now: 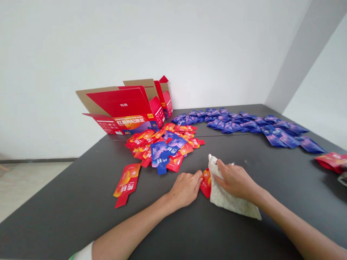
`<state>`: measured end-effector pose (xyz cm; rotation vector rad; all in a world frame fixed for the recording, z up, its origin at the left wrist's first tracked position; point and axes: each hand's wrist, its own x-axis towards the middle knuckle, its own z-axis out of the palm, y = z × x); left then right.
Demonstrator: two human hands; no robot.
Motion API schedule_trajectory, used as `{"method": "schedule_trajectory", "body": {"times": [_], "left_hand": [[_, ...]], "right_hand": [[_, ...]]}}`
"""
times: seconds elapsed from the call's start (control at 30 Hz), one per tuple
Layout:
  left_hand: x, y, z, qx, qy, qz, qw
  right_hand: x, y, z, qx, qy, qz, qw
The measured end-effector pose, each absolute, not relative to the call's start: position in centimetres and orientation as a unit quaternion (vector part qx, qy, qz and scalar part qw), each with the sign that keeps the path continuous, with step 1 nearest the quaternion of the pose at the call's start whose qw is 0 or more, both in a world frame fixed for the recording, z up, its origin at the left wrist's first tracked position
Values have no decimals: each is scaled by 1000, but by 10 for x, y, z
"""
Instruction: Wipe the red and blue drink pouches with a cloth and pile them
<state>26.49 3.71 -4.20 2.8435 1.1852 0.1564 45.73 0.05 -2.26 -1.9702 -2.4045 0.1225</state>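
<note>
On the dark table, a red pouch [205, 183] with an orange print lies flat between my hands. My left hand [186, 188] is closed on its left edge, pinching it with the fingertips. A whitish cloth [226, 198] covers the pouch's right part, and my right hand [236, 178] grips the cloth and presses it there. Left of my left hand lies a single red pouch-shaped packet [127, 183] with a narrow tab at its lower end. Beyond my hands is a heap of similar red packets [146, 141], with a few blue ones [159, 153] on top.
An open red carton [132, 122] stands at the back left, a second carton [166, 99] behind it. Many blue pouches [230, 126] lie in overlapping rows across the back and right. At the right edge are red pouches [332, 160] beside a partly cut-off greyish object [343, 178].
</note>
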Motion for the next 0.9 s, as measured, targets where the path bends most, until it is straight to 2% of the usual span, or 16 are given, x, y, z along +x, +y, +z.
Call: {"method": "schedule_trajectory", "body": {"times": [0.1,0.27,0.43,0.57,0.73,0.9], "left_hand": [[265,38,-43,925,374,56,34],[265,38,-43,926,372,61,33],[265,37,-41,925,374,56,34],[266,36,-40,922,382,47,36],[265,37,-42,925,376,55,32],[266,37,-41,921,383,57,34]], "right_hand": [[454,-2,-22,-572,-818,65,25],[456,1,-21,-666,-745,41,10],[455,-2,-23,-581,-810,68,30],[459,1,-24,-660,-749,59,16],[460,2,-23,-597,-799,68,24],[460,4,-22,-665,-745,43,11]]}}
